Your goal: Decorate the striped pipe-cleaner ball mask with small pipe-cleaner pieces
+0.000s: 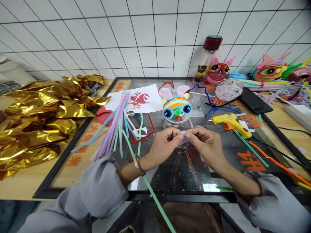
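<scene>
Both hands meet over the near middle of the glass-topped table. My left hand (167, 142) is closed in a pinch on a small piece of light purple pipe cleaner (183, 132). Pinching the same piece from the other side is my right hand (206, 142). A purple strand seems to trail from it, partly hidden by the fingers. Just beyond the fingertips stands a colourful animal head (177, 110) with big blue eyes, a green nose and pink ears. Left of my hands lies a bundle of purple pipe cleaners (110, 129), mixed with blue and green ones.
A yellow glue gun (230, 123) lies to the right, beside a black phone (255, 100). Gold foil (41, 119) covers the left side. At the back stand a bottle with a dark red lid (206, 58) and more animal heads (218, 69). Black cables cross the right edge.
</scene>
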